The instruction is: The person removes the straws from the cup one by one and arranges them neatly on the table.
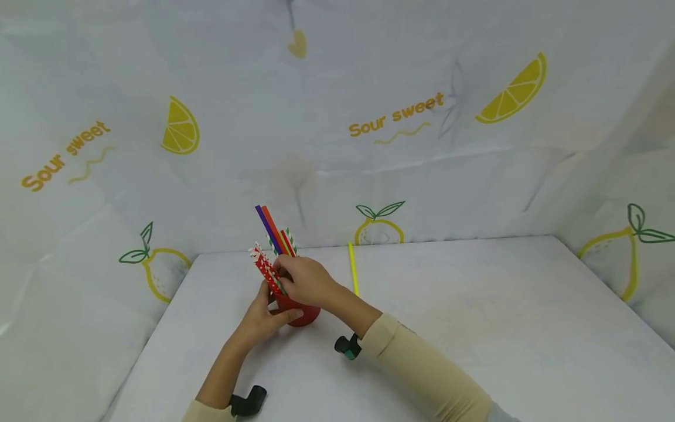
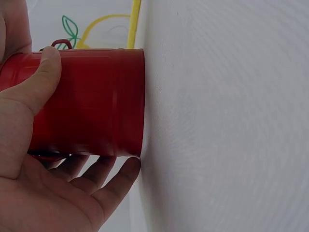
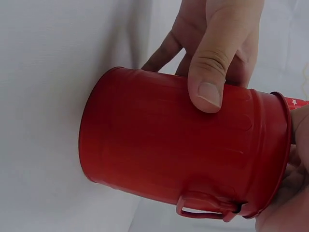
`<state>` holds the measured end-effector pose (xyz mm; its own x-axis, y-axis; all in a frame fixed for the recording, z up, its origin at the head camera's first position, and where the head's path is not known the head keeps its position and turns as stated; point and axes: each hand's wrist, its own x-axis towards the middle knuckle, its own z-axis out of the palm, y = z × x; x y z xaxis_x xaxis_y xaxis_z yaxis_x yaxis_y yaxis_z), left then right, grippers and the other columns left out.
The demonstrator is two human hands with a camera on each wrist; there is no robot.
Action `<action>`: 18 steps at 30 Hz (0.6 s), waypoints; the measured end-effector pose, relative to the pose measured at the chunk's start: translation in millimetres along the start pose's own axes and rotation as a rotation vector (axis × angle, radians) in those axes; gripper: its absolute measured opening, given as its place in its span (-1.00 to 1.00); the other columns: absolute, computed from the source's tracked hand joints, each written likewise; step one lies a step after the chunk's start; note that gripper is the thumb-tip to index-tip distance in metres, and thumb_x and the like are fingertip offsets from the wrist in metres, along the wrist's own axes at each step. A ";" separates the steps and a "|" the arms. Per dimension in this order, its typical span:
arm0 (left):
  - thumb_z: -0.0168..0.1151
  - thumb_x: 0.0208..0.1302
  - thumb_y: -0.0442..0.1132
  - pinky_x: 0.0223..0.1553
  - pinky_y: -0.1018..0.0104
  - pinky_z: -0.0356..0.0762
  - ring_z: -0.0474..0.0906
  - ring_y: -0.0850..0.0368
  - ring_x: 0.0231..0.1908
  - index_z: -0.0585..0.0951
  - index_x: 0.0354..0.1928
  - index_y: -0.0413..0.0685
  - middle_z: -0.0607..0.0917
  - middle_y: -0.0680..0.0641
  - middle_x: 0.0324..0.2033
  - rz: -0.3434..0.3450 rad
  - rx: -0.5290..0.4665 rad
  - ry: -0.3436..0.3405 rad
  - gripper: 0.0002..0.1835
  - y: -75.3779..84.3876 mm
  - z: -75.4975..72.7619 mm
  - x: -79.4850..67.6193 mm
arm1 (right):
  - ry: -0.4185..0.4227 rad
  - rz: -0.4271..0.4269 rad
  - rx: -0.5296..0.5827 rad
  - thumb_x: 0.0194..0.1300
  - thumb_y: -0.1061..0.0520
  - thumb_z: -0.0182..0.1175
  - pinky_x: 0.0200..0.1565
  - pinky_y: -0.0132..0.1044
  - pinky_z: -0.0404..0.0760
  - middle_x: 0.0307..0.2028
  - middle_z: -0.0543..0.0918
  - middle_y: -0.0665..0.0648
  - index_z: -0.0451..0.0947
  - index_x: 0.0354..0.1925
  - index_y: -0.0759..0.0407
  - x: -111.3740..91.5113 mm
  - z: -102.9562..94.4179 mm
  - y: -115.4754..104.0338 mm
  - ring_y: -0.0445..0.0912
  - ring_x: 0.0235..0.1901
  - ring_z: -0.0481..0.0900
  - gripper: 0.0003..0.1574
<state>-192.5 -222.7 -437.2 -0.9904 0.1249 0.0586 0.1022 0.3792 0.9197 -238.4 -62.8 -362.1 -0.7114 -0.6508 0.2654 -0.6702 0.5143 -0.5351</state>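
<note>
A small red metal bucket (image 1: 303,313) with side handles stands upright on the table, several straws rising from its mouth. My left hand (image 1: 262,319) grips it from the left, with the thumb (image 2: 41,79) across its front and the other fingers around the far side. At the rim, my right hand (image 1: 306,281) has its fingers curled among the straws. A purple straw (image 1: 268,227) and an orange straw (image 1: 271,223) stand higher than the others, their lower parts hidden behind that hand. Red patterned straws (image 1: 268,274) lean left beside its fingers. The bucket's inside is hidden.
A yellow straw (image 1: 353,268) lies on the white table (image 1: 474,305) right of the bucket, partly covered by my right forearm. White cloth (image 1: 295,146) with lemon prints hangs behind. Dark wrist devices (image 1: 249,402) sit at both cuffs.
</note>
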 end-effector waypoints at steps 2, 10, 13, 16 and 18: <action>0.50 0.17 -0.25 0.22 -0.15 0.43 0.27 -0.29 0.37 0.01 0.51 -0.07 0.30 -0.20 0.42 0.000 0.007 0.003 0.02 0.7 0.1 -0.8 | -0.011 0.021 -0.012 0.39 0.20 0.26 -0.16 -0.46 0.62 -0.18 0.73 0.02 0.53 0.04 0.14 1.3 0.4 -0.6 -0.22 -0.22 0.64 -0.73; 0.54 0.14 -0.13 0.22 -0.14 0.44 0.30 -0.23 0.36 0.02 0.51 0.04 0.33 -0.13 0.41 0.014 0.022 0.009 0.06 -0.6 -0.9 -1.6 | -0.050 0.046 -0.028 0.33 0.21 0.32 -0.19 -0.43 0.63 -0.24 0.69 -0.01 0.53 0.05 0.11 5.8 -0.2 -0.2 -0.22 -0.26 0.62 -0.66; 0.54 0.13 -0.13 0.22 -0.14 0.44 0.30 -0.20 0.36 -0.01 0.53 0.09 0.32 -0.11 0.41 0.010 0.023 0.010 0.08 -1.2 -0.7 -1.5 | -0.062 0.033 -0.021 0.32 0.23 0.32 -0.25 -0.46 0.59 -0.30 0.66 -0.04 0.53 0.07 0.10 5.2 -0.9 2.5 -0.24 -0.31 0.58 -0.64; 0.54 0.14 -0.14 0.21 -0.12 0.45 0.30 -0.21 0.36 -0.01 0.53 0.09 0.32 -0.12 0.41 0.015 0.026 0.004 0.07 -2.2 -0.5 -1.3 | -0.068 0.018 -0.007 0.33 0.24 0.30 -0.25 -0.46 0.58 -0.31 0.65 -0.05 0.53 0.09 0.11 3.5 -2.0 5.2 -0.24 -0.32 0.56 -0.63; 0.54 0.14 -0.15 0.20 -0.11 0.47 0.30 -0.22 0.36 -0.01 0.53 0.06 0.32 -0.14 0.41 0.023 0.022 0.003 0.07 -3.0 -0.3 -0.8 | -0.071 0.009 0.011 0.32 0.25 0.29 -0.22 -0.45 0.58 -0.28 0.66 -0.04 0.53 0.09 0.12 2.2 -2.7 6.7 -0.24 -0.30 0.56 -0.63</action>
<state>-192.0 -224.2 -439.9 -0.9881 0.1308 0.0812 0.1272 0.3963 0.9093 -245.0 -59.2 -362.9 -0.7003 -0.6844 0.2030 -0.6611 0.5146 -0.5460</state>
